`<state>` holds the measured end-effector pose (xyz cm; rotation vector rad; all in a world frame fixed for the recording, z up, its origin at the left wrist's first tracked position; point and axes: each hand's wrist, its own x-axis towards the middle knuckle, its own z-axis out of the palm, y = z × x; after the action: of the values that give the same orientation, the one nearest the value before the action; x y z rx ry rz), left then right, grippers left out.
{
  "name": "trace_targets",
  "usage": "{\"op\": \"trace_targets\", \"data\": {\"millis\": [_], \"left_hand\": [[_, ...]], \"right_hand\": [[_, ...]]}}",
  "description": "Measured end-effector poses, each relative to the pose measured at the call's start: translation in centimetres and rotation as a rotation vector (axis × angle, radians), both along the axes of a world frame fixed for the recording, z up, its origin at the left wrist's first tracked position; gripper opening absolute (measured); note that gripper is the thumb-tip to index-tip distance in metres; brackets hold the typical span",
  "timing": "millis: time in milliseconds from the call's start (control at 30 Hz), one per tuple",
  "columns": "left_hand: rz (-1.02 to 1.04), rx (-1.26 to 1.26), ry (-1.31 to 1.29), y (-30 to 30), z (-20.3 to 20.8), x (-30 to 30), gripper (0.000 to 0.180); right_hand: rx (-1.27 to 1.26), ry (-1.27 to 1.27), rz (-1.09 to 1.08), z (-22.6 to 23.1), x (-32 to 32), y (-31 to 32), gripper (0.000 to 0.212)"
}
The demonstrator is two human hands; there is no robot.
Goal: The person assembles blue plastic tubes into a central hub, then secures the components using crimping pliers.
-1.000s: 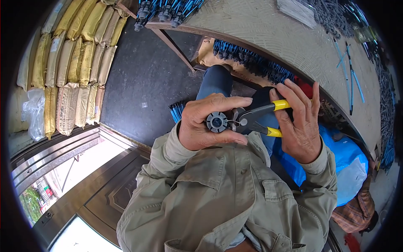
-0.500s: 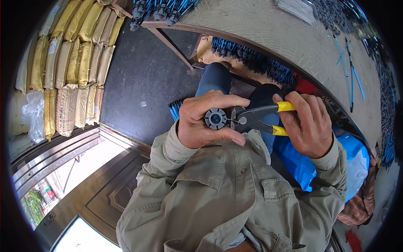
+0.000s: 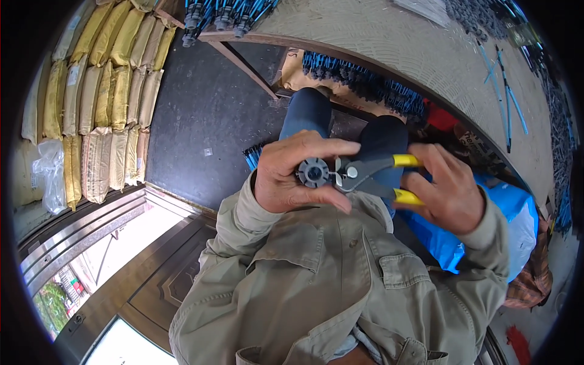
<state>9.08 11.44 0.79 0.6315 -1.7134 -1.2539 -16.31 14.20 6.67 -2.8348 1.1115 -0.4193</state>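
My left hand (image 3: 281, 173) is closed around a dark grey round plastic fitting (image 3: 313, 173), its notched ring facing up and a dark hollow in its middle. Thumb and forefinger reach past the fitting on either side. Pliers with dark metal jaws and yellow grips (image 3: 353, 173) are held by my right hand (image 3: 447, 188), its fingers slightly blurred. The jaws lie right against the fitting's right side, where a bit of thin metal wire (image 3: 334, 176) shows; whether they bite on it I cannot tell. The two handles are spread apart.
A worktable (image 3: 377, 42) with blue-and-black rods (image 3: 511, 97) and grey parts runs along the upper right. Beneath it sits a carton of bundled blue-black rods (image 3: 365, 79). Stacked sacks (image 3: 97, 91) stand at left; a blue bag (image 3: 511, 213) lies by my right arm.
My right hand has shifted slightly lower, its fingers changing their hold on the yellow grips. The pliers have turned a little beside the fitting. My left hand has barely moved.
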Motion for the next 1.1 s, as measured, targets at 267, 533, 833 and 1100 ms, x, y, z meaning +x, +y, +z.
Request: {"op": "trace_targets", "data": {"millis": [267, 533, 833, 1100], "left_hand": [[-0.224, 0.042, -0.023, -1.0, 0.2, 0.2, 0.065], [-0.34, 0.073, 0.023, -1.9, -0.5, 1.3, 0.088], [0.016, 0.078, 0.282, 0.7, -1.2, 0.0, 0.115], [0.457, -0.007, 0.156, 2.7, -2.5, -1.4, 0.063]], "right_hand": [[2.037, -0.708, -0.036, -1.6, -0.7, 1.9, 0.044], [2.018, -1.424, 0.186, -6.0, 4.1, 6.2, 0.032], [0.862, -1.483, -0.437, -10.0, 10.7, 2.2, 0.015], [0.63, -1.557, -0.39, -11.3, 12.6, 2.2, 0.021]]}}
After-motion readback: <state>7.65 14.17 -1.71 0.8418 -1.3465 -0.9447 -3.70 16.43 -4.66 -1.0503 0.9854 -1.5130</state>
